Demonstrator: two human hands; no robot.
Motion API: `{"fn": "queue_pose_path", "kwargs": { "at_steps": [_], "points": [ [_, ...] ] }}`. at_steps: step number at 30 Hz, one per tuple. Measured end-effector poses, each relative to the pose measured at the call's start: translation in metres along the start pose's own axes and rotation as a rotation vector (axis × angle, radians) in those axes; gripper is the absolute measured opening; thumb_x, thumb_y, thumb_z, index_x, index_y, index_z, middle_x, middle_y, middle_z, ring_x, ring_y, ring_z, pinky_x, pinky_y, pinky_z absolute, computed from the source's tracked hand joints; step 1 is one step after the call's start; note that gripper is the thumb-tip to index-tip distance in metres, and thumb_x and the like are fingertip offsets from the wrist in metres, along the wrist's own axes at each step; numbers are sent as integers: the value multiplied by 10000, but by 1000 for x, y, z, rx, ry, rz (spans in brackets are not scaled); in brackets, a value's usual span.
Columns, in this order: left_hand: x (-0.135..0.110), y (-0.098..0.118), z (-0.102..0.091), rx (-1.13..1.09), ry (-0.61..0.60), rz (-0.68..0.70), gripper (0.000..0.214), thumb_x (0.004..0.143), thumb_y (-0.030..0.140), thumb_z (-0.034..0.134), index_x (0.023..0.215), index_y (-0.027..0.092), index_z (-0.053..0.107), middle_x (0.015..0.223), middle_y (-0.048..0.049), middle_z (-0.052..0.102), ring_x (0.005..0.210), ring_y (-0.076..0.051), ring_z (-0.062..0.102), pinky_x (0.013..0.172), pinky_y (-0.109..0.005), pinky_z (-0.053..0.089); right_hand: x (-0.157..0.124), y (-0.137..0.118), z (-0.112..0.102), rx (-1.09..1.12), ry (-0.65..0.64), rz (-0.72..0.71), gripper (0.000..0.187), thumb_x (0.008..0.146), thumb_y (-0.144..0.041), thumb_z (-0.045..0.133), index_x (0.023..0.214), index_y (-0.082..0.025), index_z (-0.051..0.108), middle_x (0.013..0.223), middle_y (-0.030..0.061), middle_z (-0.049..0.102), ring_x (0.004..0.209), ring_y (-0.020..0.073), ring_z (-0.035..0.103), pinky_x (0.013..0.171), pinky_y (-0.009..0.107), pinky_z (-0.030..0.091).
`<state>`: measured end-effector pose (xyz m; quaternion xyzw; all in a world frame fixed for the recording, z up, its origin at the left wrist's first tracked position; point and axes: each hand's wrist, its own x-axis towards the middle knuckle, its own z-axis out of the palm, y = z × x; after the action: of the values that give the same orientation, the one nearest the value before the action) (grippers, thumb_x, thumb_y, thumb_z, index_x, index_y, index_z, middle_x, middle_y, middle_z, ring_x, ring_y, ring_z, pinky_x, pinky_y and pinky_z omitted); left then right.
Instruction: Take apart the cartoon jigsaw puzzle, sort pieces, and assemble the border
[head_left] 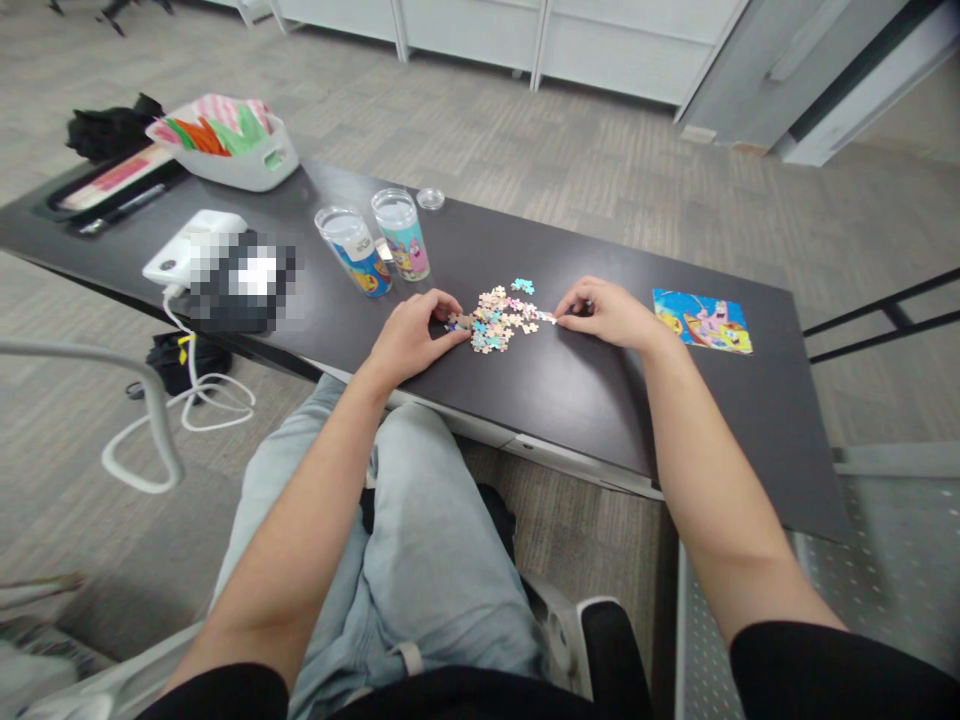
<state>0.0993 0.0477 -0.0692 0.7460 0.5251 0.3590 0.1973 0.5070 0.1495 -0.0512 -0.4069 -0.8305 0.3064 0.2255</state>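
A loose pile of jigsaw puzzle pieces (pixel 491 325), some plain-backed and some coloured, lies on the dark table (pixel 570 400). At its left edge rests my left hand (pixel 416 335), thumb and forefinger apart with a few pieces between them. My right hand (pixel 604 315) is at the pile's right side, its thumb and fingertips pinched at a small pink-and-white puzzle piece (pixel 549 318). Just behind the pile sits a small turquoise cluster of pieces (pixel 523 286). To the right of my right hand lies a colourful cartoon picture card (pixel 705 320).
Two clear cartoon-printed cups (pixel 354 255) (pixel 403 240) stand behind my left hand, near a clear lid (pixel 430 199). Farther left are a white device (pixel 196 240) with a cable, a pixelated dark object (pixel 244 280) and a white basket (pixel 232 165) of colourful items.
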Motion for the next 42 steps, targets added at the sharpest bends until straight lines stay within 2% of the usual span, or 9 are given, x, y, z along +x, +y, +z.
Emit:
{"fn": "queue_pose_path", "kwargs": {
  "at_steps": [7, 13, 19, 23, 27, 33, 37, 40, 42],
  "points": [
    [-2, 1, 1, -87, 15, 12, 328, 1063, 392, 927, 1370, 301, 856, 1212, -73, 921, 1095, -302, 862, 1021, -451, 712, 3, -1, 7, 0, 25, -27, 288, 934, -502, 1043, 1104, -282, 965, 1185, 123, 815, 962, 311, 738, 992, 530, 688],
    [-2, -1, 3, -128, 73, 3, 316, 1102, 398, 902, 1392, 281, 850, 1235, -88, 903, 1136, -292, 885, 1010, -426, 717, 5, -8, 10, 27, -1, -53, 222, 964, -505, 984, 996, -291, 936, 1168, 123, 829, 965, 304, 735, 1021, 534, 694],
    [0, -6, 7, -268, 173, -8, 453, 1114, 481, 916, 1485, 284, 747, 1218, -70, 847, 1036, -242, 867, 968, -391, 722, 3, -8, 14, 103, 2, 30, 263, 949, -534, 950, 1026, -308, 840, 985, 76, 856, 908, 308, 730, 956, 522, 670],
    [1, -6, 6, -266, 208, -38, 477, 1048, 476, 960, 1443, 283, 774, 1286, -87, 855, 1010, -227, 852, 923, -371, 709, 5, -10, 17, 147, 4, -4, 327, 986, -585, 912, 1155, -308, 874, 1030, 84, 846, 908, 308, 731, 978, 532, 660],
    [2, -4, 4, -225, 178, -25, 385, 1070, 542, 948, 1328, 272, 854, 1161, -85, 895, 965, -248, 848, 867, -376, 699, 6, -18, 20, 93, 33, -39, 306, 1048, -594, 867, 1139, -305, 906, 1145, 110, 860, 939, 303, 714, 997, 526, 648],
    [2, 0, 5, -209, 148, -24, 446, 1102, 667, 938, 1313, 277, 885, 1057, -60, 921, 900, -238, 839, 802, -355, 661, 8, -31, 31, 181, 48, -56, 309, 1036, -597, 875, 1126, -302, 854, 1062, 74, 839, 897, 283, 689, 901, 463, 600],
    [1, 2, 5, -220, 120, -32, 540, 1089, 761, 954, 1316, 276, 881, 1058, -64, 923, 906, -250, 842, 854, -379, 712, 10, -35, 36, 225, 51, -17, 327, 1006, -602, 900, 1116, -308, 806, 974, 32, 802, 843, 256, 645, 844, 428, 570],
    [1, 1, 4, -218, 106, -20, 490, 1108, 678, 943, 1373, 271, 881, 1138, -80, 922, 976, -267, 857, 966, -423, 748, 11, -37, 40, 249, 55, -23, 332, 993, -601, 898, 1113, -312, 787, 940, 11, 765, 821, 243, 624, 839, 416, 565],
    [2, 2, 2, -158, 119, 21, 433, 1108, 578, 941, 1409, 272, 887, 1285, -108, 913, 1116, -300, 868, 1088, -476, 739, 11, -40, 44, 264, 44, -27, 337, 1011, -613, 889, 1127, -315, 782, 930, 3, 756, 813, 239, 621, 834, 409, 559]
  ]
}}
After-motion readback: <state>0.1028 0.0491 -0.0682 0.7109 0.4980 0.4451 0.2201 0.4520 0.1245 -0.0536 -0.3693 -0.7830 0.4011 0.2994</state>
